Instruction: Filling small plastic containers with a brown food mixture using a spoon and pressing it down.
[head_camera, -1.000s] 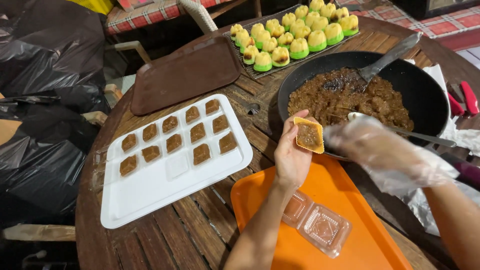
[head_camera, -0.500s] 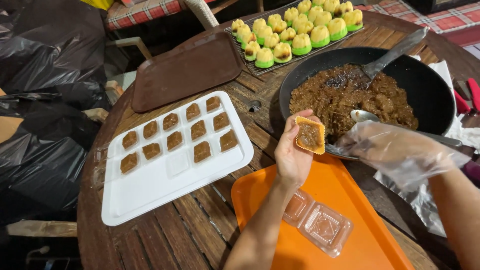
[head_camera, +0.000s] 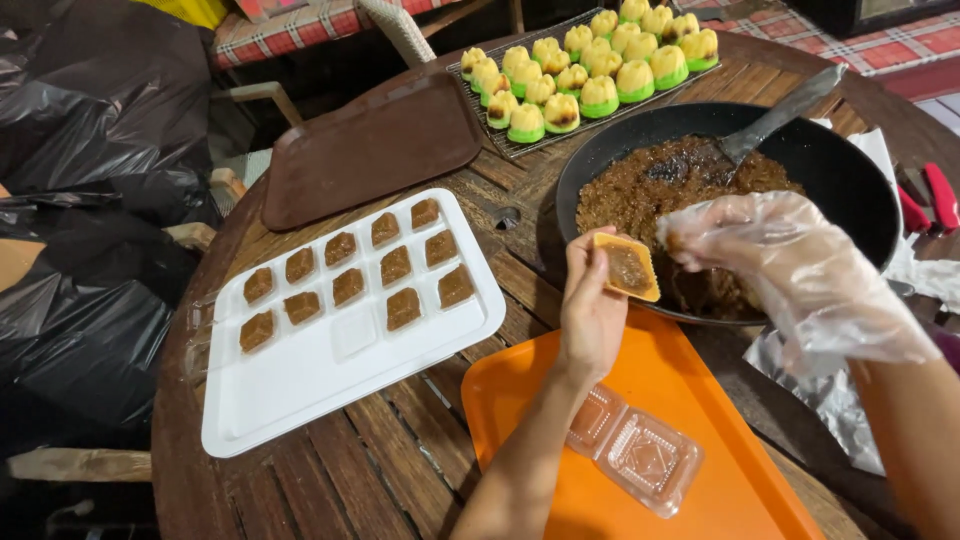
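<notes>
The left hand (head_camera: 592, 310) holds a small square mould (head_camera: 628, 266) filled with brown paste, its fingers (head_camera: 580, 262) pinching the mould by its edges at the near rim of the black pan (head_camera: 850, 185). The right hand (head_camera: 790, 270), covered by a loose clear plastic glove, hovers just beside the mould over the pan; its fingers (head_camera: 700, 225) are curled together toward the mould, but the crumpled glove hides whether they pinch anything.

The pan sits on the round wooden desk (head_camera: 330, 470) and holds a dark brown filling (head_camera: 650, 190) with a metal spatula (head_camera: 780, 115) resting in it. Below the hands lies an orange tray (head_camera: 720, 400) carrying 2 clear empty plastic moulds (head_camera: 635, 455). To the left, a white tray (head_camera: 300, 390) bears 10 brown squares (head_camera: 350, 280) in 2 rows. Beyond it lies a bare brown tray (head_camera: 375, 145), and at the far edge a wire rack (head_camera: 520, 150) carries yellow and green domed cakes (head_camera: 590, 60). Black plastic bags (head_camera: 80, 200) are heaped to the left of the desk. Red handles (head_camera: 930, 195) lie to the right of the pan.
</notes>
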